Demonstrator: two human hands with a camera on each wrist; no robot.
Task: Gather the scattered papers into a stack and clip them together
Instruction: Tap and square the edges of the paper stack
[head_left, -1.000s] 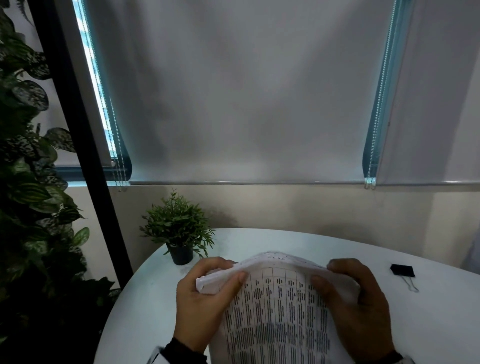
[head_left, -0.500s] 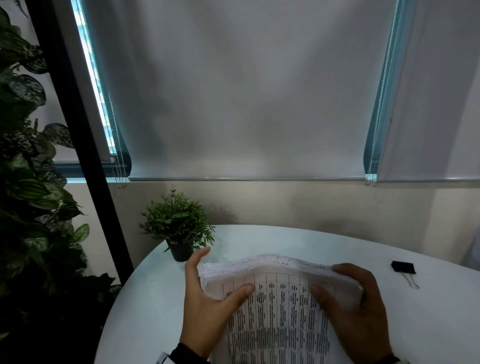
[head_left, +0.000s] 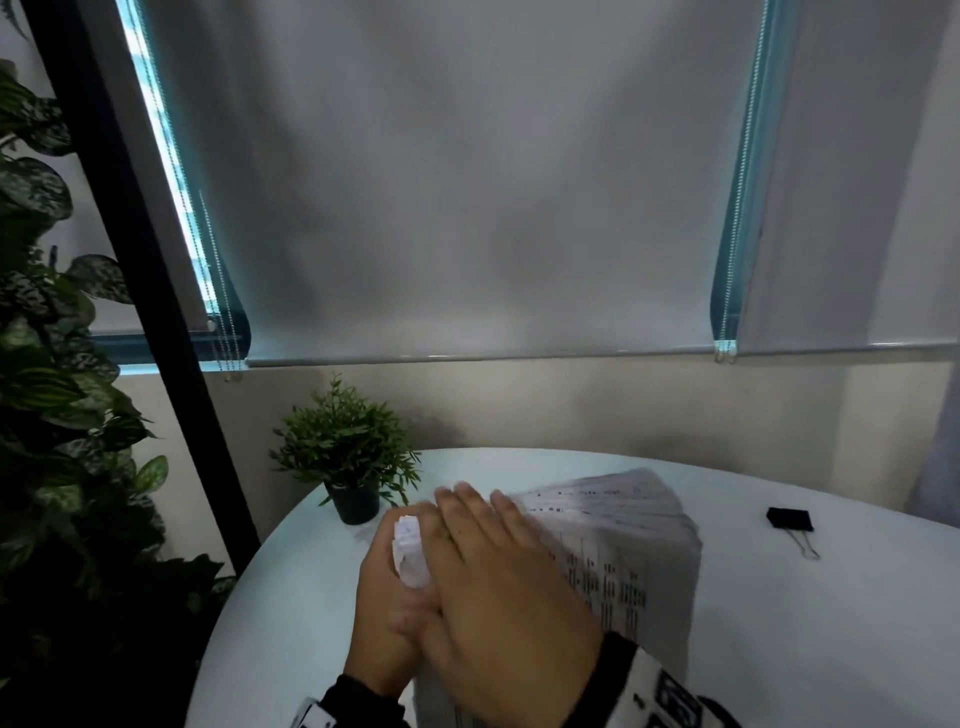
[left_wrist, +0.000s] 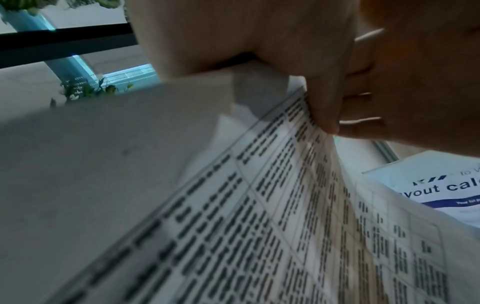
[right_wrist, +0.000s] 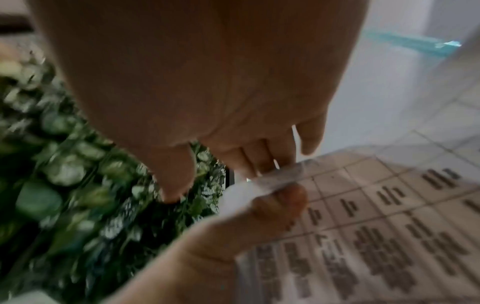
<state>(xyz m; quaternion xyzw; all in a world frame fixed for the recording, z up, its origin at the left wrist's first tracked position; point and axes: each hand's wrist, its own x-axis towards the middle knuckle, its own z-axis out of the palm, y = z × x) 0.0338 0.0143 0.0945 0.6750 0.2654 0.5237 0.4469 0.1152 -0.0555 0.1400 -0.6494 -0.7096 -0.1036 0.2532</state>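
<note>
A thick stack of printed table sheets (head_left: 623, 545) is lifted off the white round table (head_left: 779, 623), its right side fanned out. My left hand (head_left: 384, 587) grips the stack's left corner; in the right wrist view its thumb (right_wrist: 275, 205) presses on top of the papers (right_wrist: 376, 236). My right hand (head_left: 467, 519) reaches across to that same corner, its straight fingers (right_wrist: 259, 158) touching the paper edge and the thumb apart. The black binder clip (head_left: 789, 519) lies on the table to the right, away from both hands.
A small potted plant (head_left: 348, 467) stands at the table's far left edge, close to my hands. Tall leafy plants (head_left: 52, 415) and a black post fill the left side. A wall with lowered blinds is behind the table.
My right hand has left the stack's right edge and crossed over to its left corner beside my left hand. The stack's right side has dropped and fanned out.
</note>
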